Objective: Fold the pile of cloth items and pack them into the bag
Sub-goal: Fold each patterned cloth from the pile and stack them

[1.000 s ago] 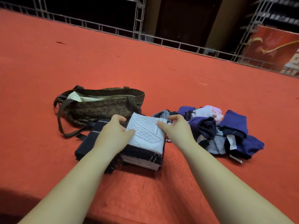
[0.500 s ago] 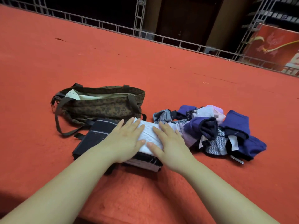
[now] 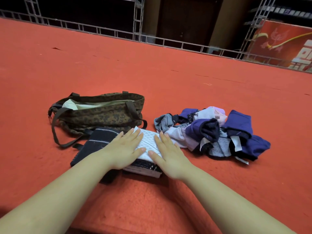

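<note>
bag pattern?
Brown leopard-style print on the bag, pale lining inside; head view.

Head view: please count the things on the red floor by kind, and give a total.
Bag: 1
Stack of folded cloths, under both hands: 1
Pile of unfolded cloths: 1
Dark folded cloth beside the stack: 1
Total: 4

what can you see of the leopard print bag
The bag is soft brown fabric with a dark leopard-like print, dark brown strap handles and a pale lining showing at its open top. It lies slumped on the red carpet, left of the unfolded pile. A dark folded cloth lies against its near side. Neither hand touches it.
</note>
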`<state>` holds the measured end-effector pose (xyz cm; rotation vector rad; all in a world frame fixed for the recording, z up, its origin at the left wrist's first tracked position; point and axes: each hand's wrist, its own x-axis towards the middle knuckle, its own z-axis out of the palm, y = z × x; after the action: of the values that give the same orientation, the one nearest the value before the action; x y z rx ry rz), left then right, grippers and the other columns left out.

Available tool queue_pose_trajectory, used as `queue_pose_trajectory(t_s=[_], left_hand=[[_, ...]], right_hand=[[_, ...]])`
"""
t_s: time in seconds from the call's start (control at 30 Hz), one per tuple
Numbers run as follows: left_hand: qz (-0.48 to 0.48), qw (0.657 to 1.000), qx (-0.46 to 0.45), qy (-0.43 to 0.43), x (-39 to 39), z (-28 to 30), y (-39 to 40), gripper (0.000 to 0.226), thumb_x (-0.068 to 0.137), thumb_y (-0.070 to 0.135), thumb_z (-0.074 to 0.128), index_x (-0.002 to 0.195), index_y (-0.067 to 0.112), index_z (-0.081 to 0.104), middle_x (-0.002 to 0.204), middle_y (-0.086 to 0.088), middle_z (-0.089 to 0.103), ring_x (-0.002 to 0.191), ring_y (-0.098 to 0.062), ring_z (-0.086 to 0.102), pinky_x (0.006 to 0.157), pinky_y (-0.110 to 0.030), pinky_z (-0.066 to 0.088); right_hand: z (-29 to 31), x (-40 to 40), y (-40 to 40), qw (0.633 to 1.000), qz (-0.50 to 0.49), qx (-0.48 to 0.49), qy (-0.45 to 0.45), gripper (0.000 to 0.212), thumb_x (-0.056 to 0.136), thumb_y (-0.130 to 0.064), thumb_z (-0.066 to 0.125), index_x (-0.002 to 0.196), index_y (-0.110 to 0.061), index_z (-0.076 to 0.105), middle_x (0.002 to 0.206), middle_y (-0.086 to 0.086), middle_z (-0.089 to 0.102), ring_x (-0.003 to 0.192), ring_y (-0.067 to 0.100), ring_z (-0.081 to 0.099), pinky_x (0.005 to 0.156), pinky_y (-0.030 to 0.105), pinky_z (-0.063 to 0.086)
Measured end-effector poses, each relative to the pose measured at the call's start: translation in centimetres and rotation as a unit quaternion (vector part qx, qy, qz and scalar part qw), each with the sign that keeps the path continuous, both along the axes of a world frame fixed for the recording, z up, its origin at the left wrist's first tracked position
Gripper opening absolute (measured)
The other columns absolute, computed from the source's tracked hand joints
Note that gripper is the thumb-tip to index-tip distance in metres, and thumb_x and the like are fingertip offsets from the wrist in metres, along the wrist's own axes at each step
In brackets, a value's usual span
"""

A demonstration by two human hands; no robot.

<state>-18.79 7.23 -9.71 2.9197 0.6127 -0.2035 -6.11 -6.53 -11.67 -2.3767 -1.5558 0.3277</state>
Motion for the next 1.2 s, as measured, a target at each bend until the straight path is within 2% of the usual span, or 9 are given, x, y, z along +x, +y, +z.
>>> queue_pose_trajectory(t_s=[0.13, 0.27, 0.4, 0.53, 0.63, 0.77, 0.87, 1.03, 1.2], left_hand=[[0.001, 1.000, 0.022, 0.022, -0.1, 2.0, 0.3, 0.059, 0.101, 0.047, 0.023, 0.152, 0.019, 0.012, 0.161, 0.002, 0.001, 0.147, -0.012, -0.005, 0.117, -0.040, -0.009], [0.004, 0.995, 0.028, -0.096, 0.8, 3.5, 0.0, 0.048, 0.099, 0.047, 0.030, 0.140, 0.025, 0.041, 0.148, 0.006, 0.040, 0.143, -0.012, 0.022, 0.117, -0.036, -0.001], [-0.037, 0.983, -0.014, -0.179, 4.4, 4.4, -3.2, 0.038, 0.098, 0.038, 0.043, 0.133, 0.026, 0.051, 0.137, 0.009, 0.052, 0.129, -0.010, 0.041, 0.114, -0.032, 0.015], [0.002, 0.978, -0.106, -0.180, 8.7, 4.4, -5.8, 0.040, 0.094, 0.042, 0.049, 0.132, 0.030, 0.052, 0.129, 0.002, 0.060, 0.118, -0.020, 0.053, 0.097, -0.029, 0.039], [0.046, 0.967, -0.182, -0.172, 11.7, 4.6, -7.3, 0.039, 0.094, 0.044, 0.049, 0.131, 0.030, 0.052, 0.127, 0.001, 0.058, 0.113, -0.019, 0.055, 0.084, -0.024, 0.039], [0.109, 0.937, -0.261, -0.205, 15.1, 4.0, -8.1, 0.040, 0.092, 0.048, 0.051, 0.125, 0.026, 0.055, 0.126, 0.002, 0.058, 0.105, -0.021, 0.060, 0.087, -0.031, 0.048], [0.121, 0.929, -0.268, -0.225, 17.3, 3.3, -8.2, 0.043, 0.090, 0.047, 0.054, 0.126, 0.023, 0.054, 0.126, 0.000, 0.059, 0.111, -0.018, 0.057, 0.095, -0.033, 0.045], [0.119, 0.931, -0.265, -0.221, 19.7, 2.3, -8.6, 0.042, 0.094, 0.041, 0.051, 0.131, 0.021, 0.052, 0.130, -0.001, 0.058, 0.118, -0.019, 0.052, 0.093, -0.028, 0.040], [0.107, 0.921, -0.237, -0.288, 19.6, 2.4, -9.4, 0.029, 0.100, 0.031, 0.040, 0.107, 0.015, 0.064, 0.108, -0.006, 0.066, 0.106, -0.027, 0.056, 0.087, -0.034, 0.042]], right_hand=[[1.2, 1.8, -1.7, 0.991, -0.009, 0.131, 0.010, 0.059, 0.091, -0.055, 0.040, 0.140, -0.023, 0.045, 0.154, 0.003, 0.030, 0.144, 0.013, 0.020, 0.118, 0.037, 0.009], [2.2, 5.9, -5.0, 0.963, -0.107, 0.239, -0.066, 0.049, 0.082, -0.042, 0.054, 0.122, -0.014, 0.065, 0.132, 0.008, 0.058, 0.125, 0.024, 0.050, 0.108, 0.035, 0.031], [2.6, 9.4, -7.4, 0.950, -0.187, 0.232, -0.095, 0.046, 0.082, -0.021, 0.070, 0.126, -0.012, 0.060, 0.135, 0.007, 0.055, 0.127, 0.025, 0.046, 0.106, 0.030, 0.029], [2.1, 11.9, -8.8, 0.944, -0.214, 0.236, -0.089, 0.053, 0.080, -0.023, 0.073, 0.129, -0.012, 0.056, 0.131, 0.007, 0.056, 0.124, 0.025, 0.048, 0.105, 0.032, 0.032], [1.8, 13.3, -8.9, 0.939, -0.221, 0.253, -0.077, 0.050, 0.081, -0.023, 0.072, 0.127, -0.012, 0.057, 0.129, 0.006, 0.055, 0.122, 0.023, 0.048, 0.103, 0.028, 0.031], [1.2, 15.0, -8.3, 0.936, -0.219, 0.265, -0.074, 0.042, 0.084, -0.024, 0.069, 0.124, -0.014, 0.060, 0.130, 0.005, 0.055, 0.124, 0.024, 0.047, 0.105, 0.033, 0.033], [0.7, 16.0, -7.8, 0.930, -0.213, 0.287, -0.081, 0.035, 0.084, -0.023, 0.069, 0.118, -0.015, 0.064, 0.125, 0.003, 0.059, 0.120, 0.023, 0.048, 0.100, 0.026, 0.031], [0.3, 16.6, -7.2, 0.915, -0.202, 0.344, -0.065, 0.016, 0.082, -0.026, 0.064, 0.093, -0.016, 0.071, 0.106, -0.002, 0.065, 0.104, 0.021, 0.055, 0.088, 0.018, 0.030], [0.9, 14.6, -8.2, 0.873, -0.207, 0.442, 0.009, 0.003, 0.083, -0.031, 0.058, 0.083, -0.032, 0.061, 0.091, -0.021, 0.060, 0.095, 0.006, 0.056, 0.088, 0.025, 0.042]])
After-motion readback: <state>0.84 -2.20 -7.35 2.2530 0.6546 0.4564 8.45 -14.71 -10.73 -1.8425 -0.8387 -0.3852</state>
